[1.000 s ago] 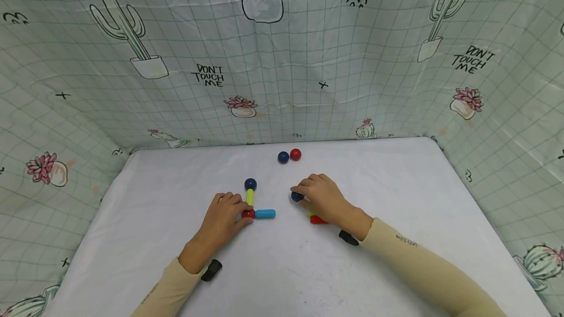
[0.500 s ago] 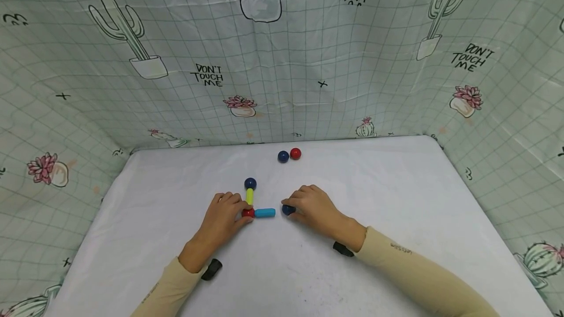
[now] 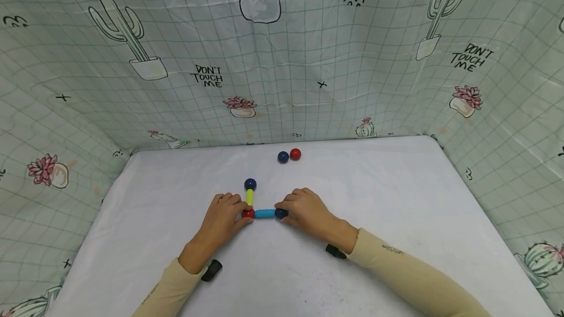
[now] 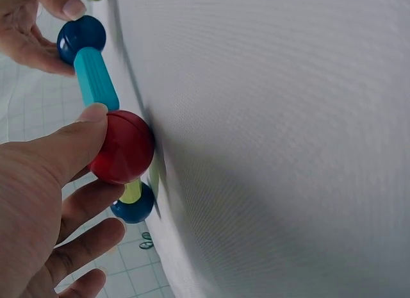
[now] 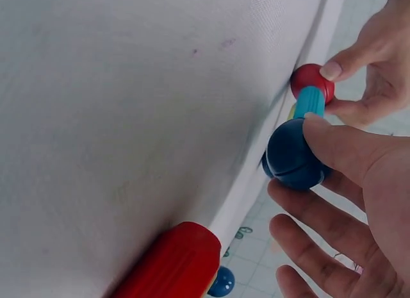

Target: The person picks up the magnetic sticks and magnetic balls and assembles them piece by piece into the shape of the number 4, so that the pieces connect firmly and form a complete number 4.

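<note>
My left hand (image 3: 226, 214) pinches a red ball (image 4: 125, 147) between thumb and fingers. From that ball a light-blue rod (image 3: 265, 214) runs to the right and a yellow-green rod (image 3: 249, 196) runs away from me. A dark-blue ball (image 3: 250, 183) caps the far end of the yellow-green rod. My right hand (image 3: 308, 215) pinches another dark-blue ball (image 5: 295, 155) right at the free end of the light-blue rod. In the right wrist view the ball meets that rod, and the other fingers are loosely spread.
A loose blue ball (image 3: 283, 157) and red ball (image 3: 295, 154) lie side by side near the back edge of the white table (image 3: 374, 175). A red rod (image 5: 173, 263) lies close to my right hand, hidden in the head view. A patterned cloth (image 3: 282, 62) hangs behind.
My right hand has carried its dark-blue ball leftward and slightly toward me, up to the light-blue rod's end. The left hand stays in place on the red ball.
</note>
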Motion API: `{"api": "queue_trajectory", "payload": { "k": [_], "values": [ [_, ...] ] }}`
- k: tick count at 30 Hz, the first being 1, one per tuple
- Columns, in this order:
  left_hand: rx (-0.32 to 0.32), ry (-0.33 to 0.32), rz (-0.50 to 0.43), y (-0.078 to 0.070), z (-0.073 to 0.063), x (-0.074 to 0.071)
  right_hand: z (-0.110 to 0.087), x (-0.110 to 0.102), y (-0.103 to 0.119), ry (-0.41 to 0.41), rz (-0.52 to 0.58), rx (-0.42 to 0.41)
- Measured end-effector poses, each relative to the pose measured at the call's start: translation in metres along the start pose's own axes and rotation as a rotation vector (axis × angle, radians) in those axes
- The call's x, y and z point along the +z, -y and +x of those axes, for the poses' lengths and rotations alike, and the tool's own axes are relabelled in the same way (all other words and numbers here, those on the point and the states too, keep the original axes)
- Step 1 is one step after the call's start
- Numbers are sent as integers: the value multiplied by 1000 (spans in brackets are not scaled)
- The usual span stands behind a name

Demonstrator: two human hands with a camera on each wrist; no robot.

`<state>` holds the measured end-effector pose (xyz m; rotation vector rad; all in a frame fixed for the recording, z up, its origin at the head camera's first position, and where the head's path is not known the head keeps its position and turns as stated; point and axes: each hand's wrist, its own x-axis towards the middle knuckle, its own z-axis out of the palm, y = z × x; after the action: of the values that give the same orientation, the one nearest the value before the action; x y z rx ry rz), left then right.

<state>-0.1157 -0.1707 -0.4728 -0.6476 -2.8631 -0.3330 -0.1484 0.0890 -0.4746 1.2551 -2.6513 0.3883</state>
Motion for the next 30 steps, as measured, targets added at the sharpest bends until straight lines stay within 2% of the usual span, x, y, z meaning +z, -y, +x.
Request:
{"api": "queue_trajectory", "payload": {
  "k": [23,30],
  "values": [
    [0,7,-32,1,-2,2,-1,1,3,20,-7,9],
    [-2,16,-38,1,0,0,-4,-1,0,33,17,48]
  ]
}}
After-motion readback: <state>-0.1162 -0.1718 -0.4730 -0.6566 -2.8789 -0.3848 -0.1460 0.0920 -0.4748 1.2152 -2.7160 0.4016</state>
